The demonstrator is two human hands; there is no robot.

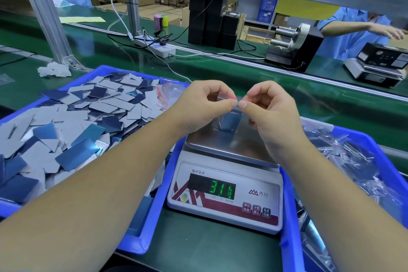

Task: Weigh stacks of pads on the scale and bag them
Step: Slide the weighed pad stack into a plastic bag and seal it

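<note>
Both the left hand (207, 104) and right hand (268, 106) pinch a bag (229, 115) of pads over the scale (225, 185), sealing it; loose pads (84, 121) remain.

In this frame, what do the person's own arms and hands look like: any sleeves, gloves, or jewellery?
Both forearms are bare, with no sleeve in view. The left hand and right hand wear no gloves, and no rings, watch or wristband show. The fingers have short, unpainted nails.

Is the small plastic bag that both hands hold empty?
No, the bag, pinched at its red-lined top by the left hand and right hand, has blue pads inside.
</note>
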